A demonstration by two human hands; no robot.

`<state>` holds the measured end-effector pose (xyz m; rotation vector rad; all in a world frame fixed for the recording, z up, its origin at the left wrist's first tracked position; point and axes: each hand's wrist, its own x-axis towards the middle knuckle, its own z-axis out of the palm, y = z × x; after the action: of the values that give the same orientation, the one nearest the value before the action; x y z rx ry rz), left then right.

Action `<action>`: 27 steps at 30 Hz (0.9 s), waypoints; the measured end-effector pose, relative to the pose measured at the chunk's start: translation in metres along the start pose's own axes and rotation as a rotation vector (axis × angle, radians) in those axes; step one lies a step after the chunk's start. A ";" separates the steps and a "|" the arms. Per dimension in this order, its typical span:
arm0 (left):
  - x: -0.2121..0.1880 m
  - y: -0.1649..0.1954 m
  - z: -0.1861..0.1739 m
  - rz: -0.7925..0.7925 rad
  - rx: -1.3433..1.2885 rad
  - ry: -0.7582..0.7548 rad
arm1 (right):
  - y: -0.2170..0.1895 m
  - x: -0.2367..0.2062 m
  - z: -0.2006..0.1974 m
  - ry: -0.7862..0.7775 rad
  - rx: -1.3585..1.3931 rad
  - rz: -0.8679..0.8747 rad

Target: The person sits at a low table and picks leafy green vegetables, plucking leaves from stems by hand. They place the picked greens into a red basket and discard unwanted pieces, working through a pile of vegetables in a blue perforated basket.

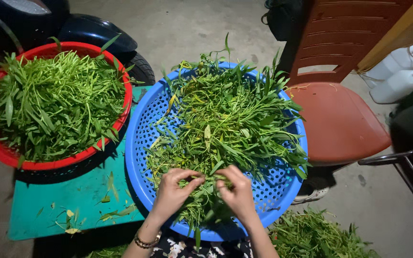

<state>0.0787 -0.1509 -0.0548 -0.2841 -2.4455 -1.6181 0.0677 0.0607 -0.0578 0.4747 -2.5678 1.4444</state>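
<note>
Two hands at 6 o'clock, both ours. Our left hand (172, 191) pinches a few green stems, fingers curled shut on them; our right hand (237, 191) is just beside it, fingers closed on the same bunch of greens (225, 124). The greens lie heaped in the blue perforated basket (142, 138) at centre, and our hands rest on the heap's 6 o'clock edge. A bracelet (145, 242) circles the left wrist.

At 9 to 10 o'clock we see a red basket (1, 153) piled with trimmed green shoots (56, 102), its rim just beside the blue one. Both sit on a teal worktop (48, 210) strewn with loose leaf scraps. At 3 o'clock stands a brown plastic chair (338, 119), with white jugs (400, 83) at 2 o'clock. More cuttings (316, 236) lie on the floor at 5 o'clock.
</note>
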 end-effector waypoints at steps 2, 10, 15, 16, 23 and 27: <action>-0.001 -0.009 0.001 -0.213 -0.235 -0.042 | 0.009 0.001 -0.008 0.107 0.306 0.252; 0.002 -0.042 0.000 -0.311 -0.561 0.105 | 0.026 -0.017 -0.093 0.271 0.984 0.323; 0.005 -0.036 0.020 -0.251 -0.536 0.189 | 0.005 -0.029 -0.056 0.091 0.686 0.304; 0.005 -0.033 0.024 -0.278 -0.555 0.192 | -0.001 -0.029 -0.041 0.057 0.534 0.284; -0.008 -0.021 0.046 -0.338 -0.715 0.247 | -0.032 -0.011 0.022 0.186 -0.226 -0.130; -0.009 -0.024 0.054 -0.351 -0.782 0.276 | -0.035 -0.010 0.030 0.193 -0.196 -0.076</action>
<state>0.0777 -0.1105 -0.0994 0.2703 -1.6269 -2.5106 0.0901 0.0206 -0.0482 0.3801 -2.4749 1.1392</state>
